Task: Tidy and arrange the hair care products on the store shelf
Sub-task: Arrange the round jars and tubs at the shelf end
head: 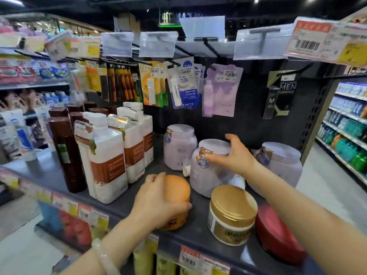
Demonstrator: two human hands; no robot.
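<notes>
My left hand (158,201) grips an orange jar (178,192) that stands near the front edge of the dark shelf (196,233). My right hand (233,155) lies over the top of the middle lavender jar (206,175), thumb at its front label and fingers spread over the lid. Two more lavender jars stand on the shelf, one behind on the left (179,145) and one on the right (282,163). A gold-lidded jar (232,213) and a red-lidded jar (278,231) stand at the front right.
White pump bottles (107,155) and brown bottles (65,149) stand in rows on the shelf's left half. Carded lip balms (182,84) hang from hooks above the jars. A small white tube (186,170) lies between the lavender jars. Price tags line the shelf's front edge.
</notes>
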